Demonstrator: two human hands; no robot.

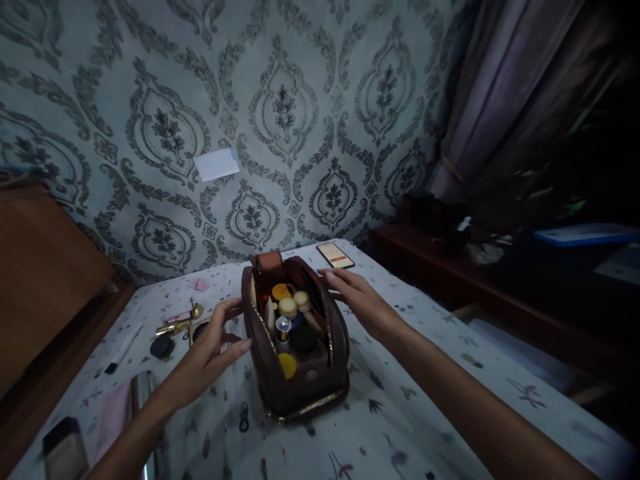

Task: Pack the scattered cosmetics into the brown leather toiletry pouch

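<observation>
A dark brown leather bag (320,383) stands unzipped on a floral cloth (390,433), between a person's two bare hands, its short end toward the viewer. The left hand (213,350) is at one side wall, its grip loose, fingers bent and thumb apart. The right hand (360,300) meets the opposite rim, its grip also relaxed, fingers extended rather than clenched. Steadying the bag well would seem to call for light, even pressure from both sides, low enough to keep the base flat, with fingertips clear of the zipper teeth (266,328) and the mouth wide enough to show the silver-topped bottle (283,327) and cream-coloured round pieces (288,307) packed inside.

Nearest, a dark-ended item (65,447) is blurred and cut off by the frame, and the left forearm partly covers a pink case (113,413). Deeper in the bag, shadow swallows the lower contents; two yellow discs (287,366) cannot be identified, and the right thumb is out of sight. Beyond the left hand, a gold tube (173,329) lies in a partly hidden cluster. Farther off, the lit phone (336,255) is unreadable, as is the pale card (217,165) against the patterned wall (283,107).
</observation>
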